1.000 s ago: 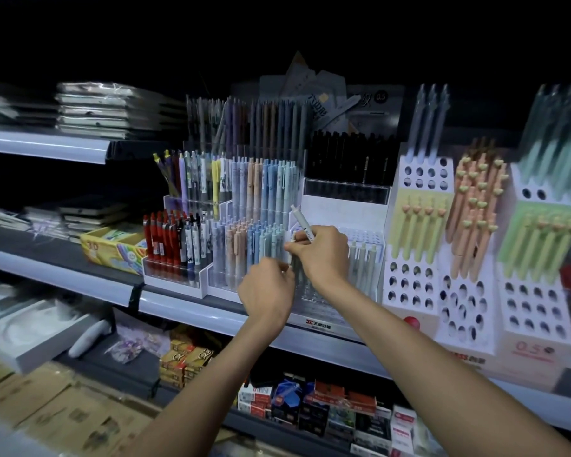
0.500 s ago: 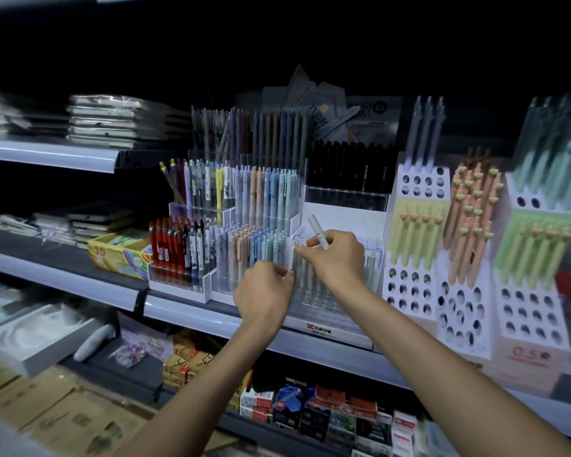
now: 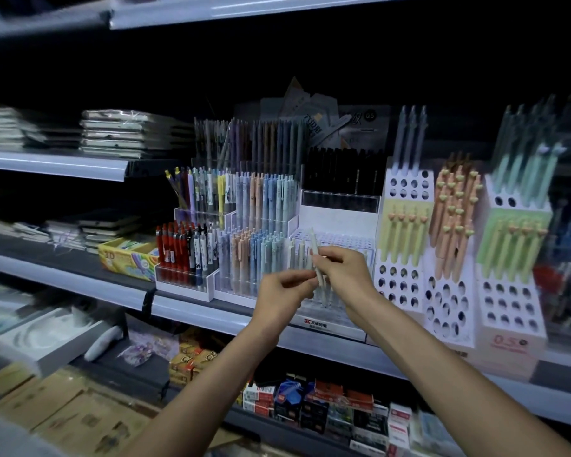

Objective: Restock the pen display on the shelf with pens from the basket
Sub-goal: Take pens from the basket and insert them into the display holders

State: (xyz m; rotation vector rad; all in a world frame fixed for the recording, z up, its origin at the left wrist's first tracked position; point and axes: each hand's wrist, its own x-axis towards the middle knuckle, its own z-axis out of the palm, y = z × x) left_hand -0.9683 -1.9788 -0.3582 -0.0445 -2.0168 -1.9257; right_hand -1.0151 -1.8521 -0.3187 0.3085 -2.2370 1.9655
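Two hands: both were at one pale pen [image 3: 314,247], just in front of the clear rack [image 3: 343,240].
Right hand [image 3: 345,273]: pinched the pen's barrel; nearer the rack.
Left hand [image 3: 279,296]: fingers curled by the pen's lower part; hold unclear.
Pen axis: near upright, over the rack's slots.
Basket: unseen.

The single pen [image 3: 314,252] up front is off-white. Behind it stand red pens [image 3: 170,249], pastel pens [image 3: 254,255] in peach, blue and mint, and black pens [image 3: 340,173]. The stand [image 3: 397,188] is white, dotted with dark round holes, and carries lime pens [image 3: 404,235]. Beside them are orange pens [image 3: 452,219]. The box [image 3: 126,257] is yellow.
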